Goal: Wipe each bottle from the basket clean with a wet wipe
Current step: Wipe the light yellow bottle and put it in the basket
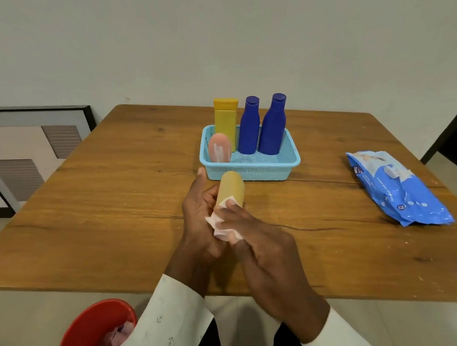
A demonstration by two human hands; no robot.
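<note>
1. Above the near middle of the wooden table (111,189), your 2 hands meet around a tan bottle (230,188), which points away from you toward the basket.
2. Your left hand (198,217) holds the lower part of the tan bottle from the left side, with the fingers curled on it and the thumb lifted up.
3. Your right hand (262,250) presses a white wet wipe (221,226) against the bottle; the fingers are closed together on the wipe.
4. Just behind the tan bottle stands a light blue basket (252,170) on the table.
5. Inside the basket you see 4 bottles upright: a yellow bottle (225,120) at the back left, 2 dark blue bottles (248,126) (272,125) to its right, touching each other, and a small pink bottle (220,148) at the front left.
6. At the right side of the table, well apart from the basket, lies a blue wet wipe pack (399,190).
7. Below the table edge at your left is a red bin (82,343) with used wipes inside.
</note>
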